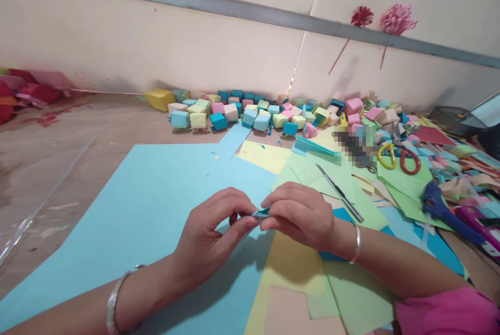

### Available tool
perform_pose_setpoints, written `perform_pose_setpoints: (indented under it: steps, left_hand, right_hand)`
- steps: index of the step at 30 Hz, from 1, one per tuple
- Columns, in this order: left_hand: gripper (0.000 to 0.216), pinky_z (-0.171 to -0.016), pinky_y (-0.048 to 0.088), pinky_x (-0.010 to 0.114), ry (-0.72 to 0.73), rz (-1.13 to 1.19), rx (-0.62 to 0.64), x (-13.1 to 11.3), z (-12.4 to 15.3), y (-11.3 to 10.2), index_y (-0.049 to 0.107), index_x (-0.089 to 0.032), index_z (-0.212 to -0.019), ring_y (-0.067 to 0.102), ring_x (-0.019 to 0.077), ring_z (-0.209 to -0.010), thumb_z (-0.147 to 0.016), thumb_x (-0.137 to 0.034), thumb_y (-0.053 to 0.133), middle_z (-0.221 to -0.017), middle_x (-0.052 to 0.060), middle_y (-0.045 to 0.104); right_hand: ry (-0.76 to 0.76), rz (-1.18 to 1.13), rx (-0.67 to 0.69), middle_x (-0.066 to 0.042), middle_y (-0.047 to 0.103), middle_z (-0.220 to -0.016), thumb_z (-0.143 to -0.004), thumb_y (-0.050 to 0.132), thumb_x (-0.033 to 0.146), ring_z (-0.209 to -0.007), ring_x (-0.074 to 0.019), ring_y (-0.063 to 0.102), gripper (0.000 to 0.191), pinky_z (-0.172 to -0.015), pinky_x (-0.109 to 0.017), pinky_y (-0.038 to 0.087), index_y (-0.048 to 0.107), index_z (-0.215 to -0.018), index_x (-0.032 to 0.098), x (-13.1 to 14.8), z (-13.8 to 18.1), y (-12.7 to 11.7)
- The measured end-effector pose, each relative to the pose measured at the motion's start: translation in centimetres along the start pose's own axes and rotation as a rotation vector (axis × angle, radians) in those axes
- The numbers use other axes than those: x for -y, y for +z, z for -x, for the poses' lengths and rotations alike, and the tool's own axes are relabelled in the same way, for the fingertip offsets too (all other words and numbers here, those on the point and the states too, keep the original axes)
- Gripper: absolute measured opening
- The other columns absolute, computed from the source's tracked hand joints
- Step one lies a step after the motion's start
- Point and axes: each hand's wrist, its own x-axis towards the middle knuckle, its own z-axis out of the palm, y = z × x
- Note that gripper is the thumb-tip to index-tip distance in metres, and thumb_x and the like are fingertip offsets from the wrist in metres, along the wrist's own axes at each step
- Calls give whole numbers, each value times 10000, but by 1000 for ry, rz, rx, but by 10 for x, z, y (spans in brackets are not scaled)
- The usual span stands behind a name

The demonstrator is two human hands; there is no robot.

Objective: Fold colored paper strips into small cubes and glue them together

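Observation:
Between my two hands is a small folded piece of blue paper [262, 213], mostly covered by the fingers. My left hand [216, 231] pinches its left end between thumb and fingers. On the other end, the fingers of my right hand [299, 215] are closed. Both hands are raised over a large light blue sheet [156, 205]. A craft knife [339, 193] lies on green paper just right of my right hand. Yellow paper [297, 262] is spread below the right wrist.
Many small folded paper boxes [261, 120] line the wall. Scissors [398, 152], a blue glue gun [449, 212] and a magenta tool [476, 228] lie at right among paper scraps. Two paper flowers [397, 20] hang on a wall rail. A clear strip [42, 205] lies at left.

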Motion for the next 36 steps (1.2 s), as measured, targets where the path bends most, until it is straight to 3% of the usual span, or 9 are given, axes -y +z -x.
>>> perform_pose_setpoints:
  steps: [6,8,11,18,22,28,36]
  left_hand:
    - [134,-616,463,220,-8,-9,-4,3,2,2,585,-201,-760,551,100,-673,-890,-167,588,-715,-23,606]
    - [86,-603,474,228,-19,42,-42,6,4,2,583,-206,-810,546,107,-679,-873,-241,632,-751,-14,598]
    - [222,-552,482,236,-16,107,-80,8,5,3,582,-206,-883,526,111,-652,-783,-330,737,-811,3,593]
    - [91,-597,489,240,14,3,-38,-1,2,2,612,-207,-807,583,113,-652,-802,-192,701,-730,-11,647]
    - [105,-565,470,235,-78,53,-42,-2,1,2,592,-195,-745,571,115,-624,-820,-185,664,-683,-9,613]
    - [112,-566,473,220,-244,186,-61,-1,2,1,582,-185,-737,563,108,-636,-839,-190,629,-713,-7,580]
    - [117,-587,470,216,-235,207,-39,0,2,0,588,-190,-727,555,102,-652,-831,-176,639,-714,-14,580]
  right_hand:
    - [0,19,19,-71,666,-732,-937,567,300,-653,-123,556,287,-636,-259,517,534,-679,179,-3,2,0]
    - [21,-9,26,-61,662,-732,-945,553,320,-662,-118,554,292,-635,-248,512,541,-688,180,-4,2,1]
    - [17,-50,19,-54,655,-722,-950,542,336,-651,-112,537,307,-629,-243,505,539,-686,178,-3,3,3]
    - [35,-108,24,-52,651,-735,-939,556,340,-676,-115,543,288,-621,-233,494,530,-700,181,-2,6,7]
    - [77,-185,16,-48,656,-743,-930,570,345,-696,-123,564,219,-627,-240,501,565,-788,177,-1,6,7]
    - [285,-210,29,-56,665,-831,-871,653,381,-689,-123,569,292,-639,-263,507,578,-1042,157,2,7,5]
    - [477,-343,85,-20,623,-700,-869,635,383,-631,-112,542,228,-595,-251,483,609,-810,165,1,7,7]
